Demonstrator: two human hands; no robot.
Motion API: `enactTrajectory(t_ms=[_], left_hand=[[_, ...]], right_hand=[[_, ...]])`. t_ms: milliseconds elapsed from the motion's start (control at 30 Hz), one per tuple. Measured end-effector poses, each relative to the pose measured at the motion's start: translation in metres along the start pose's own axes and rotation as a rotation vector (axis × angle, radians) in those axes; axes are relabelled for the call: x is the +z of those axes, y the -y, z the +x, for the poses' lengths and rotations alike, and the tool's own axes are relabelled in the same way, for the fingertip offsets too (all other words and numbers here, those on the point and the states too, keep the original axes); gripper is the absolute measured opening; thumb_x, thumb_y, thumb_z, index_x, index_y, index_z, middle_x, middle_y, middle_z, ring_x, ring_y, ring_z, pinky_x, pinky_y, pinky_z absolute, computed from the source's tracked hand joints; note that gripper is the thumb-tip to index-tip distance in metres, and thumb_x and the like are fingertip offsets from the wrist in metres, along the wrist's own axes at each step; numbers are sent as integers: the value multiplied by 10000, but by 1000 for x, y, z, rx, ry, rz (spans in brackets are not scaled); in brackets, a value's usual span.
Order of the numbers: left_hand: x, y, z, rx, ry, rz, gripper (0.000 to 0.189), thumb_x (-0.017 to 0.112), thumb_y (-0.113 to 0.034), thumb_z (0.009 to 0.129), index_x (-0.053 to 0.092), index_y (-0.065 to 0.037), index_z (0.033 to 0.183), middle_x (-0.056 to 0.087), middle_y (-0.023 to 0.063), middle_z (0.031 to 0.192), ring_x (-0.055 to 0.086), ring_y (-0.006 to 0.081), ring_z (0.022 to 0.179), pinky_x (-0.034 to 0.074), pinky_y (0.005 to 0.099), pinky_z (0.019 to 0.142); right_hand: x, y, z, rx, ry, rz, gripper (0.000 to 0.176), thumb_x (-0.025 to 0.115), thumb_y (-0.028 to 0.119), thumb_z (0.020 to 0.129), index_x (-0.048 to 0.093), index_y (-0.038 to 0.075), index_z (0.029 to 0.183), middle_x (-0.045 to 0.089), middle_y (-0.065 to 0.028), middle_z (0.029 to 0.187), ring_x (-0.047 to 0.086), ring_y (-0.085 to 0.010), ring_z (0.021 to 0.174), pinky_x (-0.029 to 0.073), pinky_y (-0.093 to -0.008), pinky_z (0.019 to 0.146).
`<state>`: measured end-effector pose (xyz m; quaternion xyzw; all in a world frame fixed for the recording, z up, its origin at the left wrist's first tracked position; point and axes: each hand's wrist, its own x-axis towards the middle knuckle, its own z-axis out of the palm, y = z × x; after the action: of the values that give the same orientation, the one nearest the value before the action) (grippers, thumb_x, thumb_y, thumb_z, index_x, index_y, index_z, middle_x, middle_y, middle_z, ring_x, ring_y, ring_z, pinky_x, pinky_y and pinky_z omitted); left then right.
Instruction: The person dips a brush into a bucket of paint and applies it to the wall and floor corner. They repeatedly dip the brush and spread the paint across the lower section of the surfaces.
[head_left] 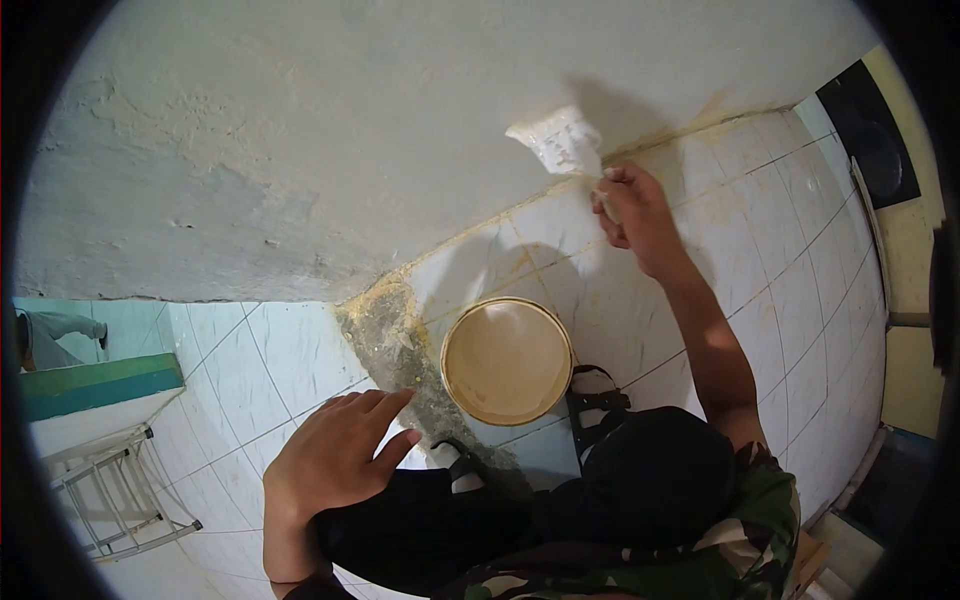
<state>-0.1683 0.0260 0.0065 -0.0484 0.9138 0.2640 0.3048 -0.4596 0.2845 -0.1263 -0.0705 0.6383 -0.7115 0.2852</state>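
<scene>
The wall before you is matt and rough, with lumpy patches, while the floor tiles look smooth and glossy. Your brush wears a shiny white coat; your trousers are matt cloth, the ladder metal.

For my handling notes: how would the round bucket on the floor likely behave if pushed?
Standing upright, the bucket seems unlikely to roll. The smooth, pale contents look liquid, so a shove might make them slosh. It could be heavy for its size, though the depth is hidden.
</scene>
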Motion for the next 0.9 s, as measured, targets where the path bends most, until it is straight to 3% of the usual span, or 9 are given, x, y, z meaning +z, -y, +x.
enactTrajectory(t_ms=[67, 133, 167, 233, 267, 333, 433, 567, 900], left_hand=[[-2, -3, 2, -8, -3, -4, 461, 568, -317, 1035, 566, 9, 1361, 695, 227, 1077, 657, 405, 1035, 491, 469, 993], [-2, -4, 5, -17, -8, -9, 462, 569, -319, 1035, 567, 9, 1361, 695, 227, 1074, 656, 405, 1035, 491, 468, 991], [-1, -4, 6, -7, -11, -12, 464, 570, -321, 1034, 569, 8, 1361, 695, 228, 1077, 655, 406, 1039, 492, 468, 989], [-1, -5, 8, 3, -10, -12, 465, 571, -324, 1034, 570, 7, 1361, 695, 229, 1080, 654, 408, 1043, 492, 468, 988], [0, -6, 9, 2, -10, -5, 468, 571, -326, 1034, 569, 6, 1364, 696, 229, 1084, 654, 410, 1047, 493, 467, 988], [-1, -7, 11, 1, -11, 5, 471, 571, -328, 1034, 568, 5, 1367, 696, 230, 1088, 654, 412, 1051, 494, 466, 987], [-1, -9, 14, -26, 9, -13, 479, 571, -335, 1035, 564, 1, 1376, 696, 229, 1095, 652, 414, 1055, 496, 468, 985], [-1, -10, 16, -33, 3, 8, 478, 577, -338, 1032, 569, -7, 1376, 698, 225, 1090, 654, 410, 1058, 500, 463, 982], [1, -4, 15, -51, 1, -3, 474, 585, -340, 1029, 574, -14, 1373, 702, 220, 1067, 655, 409, 1056, 505, 458, 974]], right_hand=[[-3, 15, -13, -62, 21, -44, 123, 594, 120, 998, 485, 64, 1000, 599, -39, 829, 471, -60, 552, 356, -231, 447], [-7, 20, -19, -390, -64, -437, 144, 616, 126, 1002, 499, 59, 1055, 592, -34, 835, 520, -82, 624, 428, -267, 537], [-10, 18, -20, -391, -64, -436, 144, 616, 126, 1002, 499, 59, 1055, 592, -34, 835, 520, -82, 624, 428, -267, 537], [-17, 7, -19, -470, -93, -723, 185, 629, 81, 968, 509, 44, 1104, 608, -93, 833, 598, -192, 693, 481, -350, 636], [-22, -4, -16, -469, -95, -721, 185, 629, 81, 968, 509, 44, 1104, 608, -93, 833, 598, -192, 693, 481, -350, 636], [-32, -41, -5, -554, -72, -957, 236, 633, 58, 918, 531, 41, 1131, 628, -180, 872, 645, -345, 754, 511, -448, 687], [-43, -106, 13, -392, -122, -1193, 277, 647, 71, 882, 562, 40, 1144, 639, -234, 924, 653, -431, 839, 528, -502, 729], [-46, -148, 32, -341, -110, -1249, 294, 665, 101, 879, 578, 43, 1154, 634, -246, 936, 667, -430, 861, 543, -518, 756], [-27, -158, 57, -316, -152, -1291, 265, 673, 81, 864, 612, -31, 1096, 639, -272, 934, 679, -429, 861, 561, -504, 770]])
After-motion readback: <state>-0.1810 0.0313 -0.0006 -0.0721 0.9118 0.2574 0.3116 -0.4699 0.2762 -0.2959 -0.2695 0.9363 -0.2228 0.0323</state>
